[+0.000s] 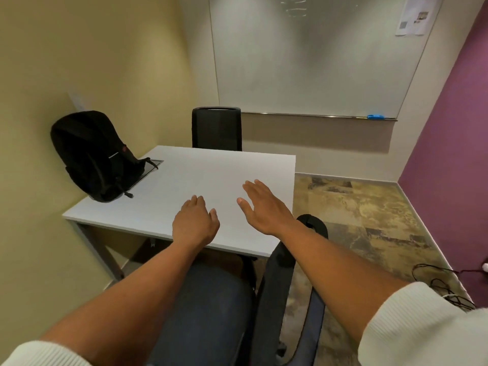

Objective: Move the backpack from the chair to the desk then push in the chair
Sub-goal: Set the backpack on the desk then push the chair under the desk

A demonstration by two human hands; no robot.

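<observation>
Already the black backpack (92, 154) stands upright on the far left corner of the white desk (211, 180), against the yellow wall. Nearer, the dark blue chair (211, 313) sits at the desk's front edge, its seat partly under the tabletop and its backrest turned to the right. Both hands hang above the desk, holding nothing: the left hand (195, 223) loosely curled, the right hand (264, 204) with fingers spread. A second chair (216, 128) stands behind the desk.

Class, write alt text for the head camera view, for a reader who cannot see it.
A black backpack stands on the left side of a white desk, against the wall. The person's empty left hand and right hand reach out above the desk's near edge, over a dark blue chair not pushed in.
</observation>
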